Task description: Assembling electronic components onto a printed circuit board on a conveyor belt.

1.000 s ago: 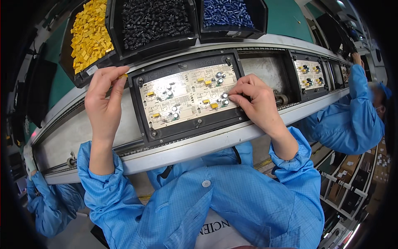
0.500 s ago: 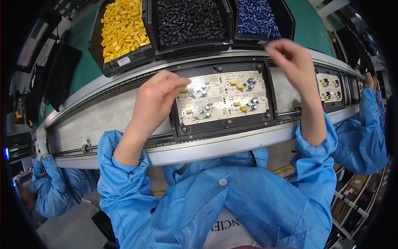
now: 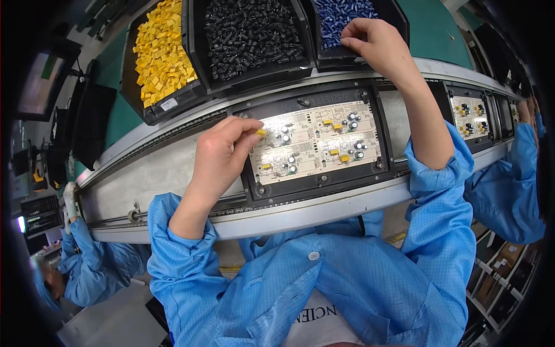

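Observation:
My left hand (image 3: 222, 153) is pinched on a yellow box capacitor (image 3: 261, 132) at the upper left part of the light circuit board panel (image 3: 300, 165). The panel lies in a black frame (image 3: 283, 188) and carries several yellow box capacitors and small round capacitors. At the front of the bin of blue capacitors (image 3: 333, 23), my right hand (image 3: 384, 49) has thumb and index finger drawn together. Whatever lies between those fingertips is too small to make out.
Bins of yellow capacitors (image 3: 162, 52) and black capacitors (image 3: 251, 40) stand beyond the metal conveyor rail (image 3: 277, 222). Another framed panel (image 3: 471, 118) sits farther right. Co-workers in blue sleeves are at the right (image 3: 514, 185) and left (image 3: 92, 272), one wearing a glove (image 3: 70, 199).
My right hand has moved away and to the left, from above the rail to the blue bin. My left hand stays at the panel's upper left; the yellow capacitor shows more clearly.

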### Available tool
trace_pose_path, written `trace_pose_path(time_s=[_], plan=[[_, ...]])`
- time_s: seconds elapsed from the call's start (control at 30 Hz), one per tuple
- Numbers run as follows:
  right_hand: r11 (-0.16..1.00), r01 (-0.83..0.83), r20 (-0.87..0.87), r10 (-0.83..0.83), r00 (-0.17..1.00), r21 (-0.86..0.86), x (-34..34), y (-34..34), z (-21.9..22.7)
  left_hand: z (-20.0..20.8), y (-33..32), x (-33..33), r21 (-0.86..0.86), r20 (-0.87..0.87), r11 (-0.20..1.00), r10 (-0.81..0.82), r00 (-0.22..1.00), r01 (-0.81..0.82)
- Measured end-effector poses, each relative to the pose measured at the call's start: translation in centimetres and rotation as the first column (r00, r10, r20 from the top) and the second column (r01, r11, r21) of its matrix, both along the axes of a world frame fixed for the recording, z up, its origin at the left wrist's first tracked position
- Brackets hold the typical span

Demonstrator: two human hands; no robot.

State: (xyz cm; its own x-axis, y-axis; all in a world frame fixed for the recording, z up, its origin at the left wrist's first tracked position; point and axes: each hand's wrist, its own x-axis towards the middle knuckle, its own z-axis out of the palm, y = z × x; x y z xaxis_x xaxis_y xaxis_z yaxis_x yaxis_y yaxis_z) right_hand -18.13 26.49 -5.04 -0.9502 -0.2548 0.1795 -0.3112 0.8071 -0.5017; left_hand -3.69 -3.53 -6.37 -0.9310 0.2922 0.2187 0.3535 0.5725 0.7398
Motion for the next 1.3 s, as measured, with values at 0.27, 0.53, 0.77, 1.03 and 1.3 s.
trace_pose_path(time_s=[0.27, 0.53, 0.77, 1.03, 1.3], plan=[[0.929, -0.047, -0.135, -0.003, 0.991, -0.366, 1.4, -0.1, 0.5, 0.0, 0.7, -0.6, -0.223, -0.151, 0.974, -0.072, 0.986, 0.037], [0.85, -0.019, -0.016, 0.013, 1.0, -0.526, 2.6, -1.3, 1.9, 0.7, 0.3, -0.9, -0.395, -0.186, 0.913, -0.19, 0.964, 0.103], [0.863, -0.01, 0.01, 0.017, 1.0, -0.505, 3.0, -1.6, 2.2, 0.6, 0.6, -1.1, -0.424, -0.178, 0.9, -0.191, 0.965, 0.1], [0.84, -0.035, 0.04, 0.067, 0.997, -0.541, 3.6, -1.9, 2.5, 1.0, 0.5, -1.4, -0.32, -0.08, 0.939, -0.159, 0.984, 0.126], [0.832, 0.004, 0.1, 0.062, 0.993, -0.554, 3.9, -2.2, 2.7, 0.0, 0.7, -1.5, -0.333, -0.147, 0.933, -0.196, 0.969, 0.138]])
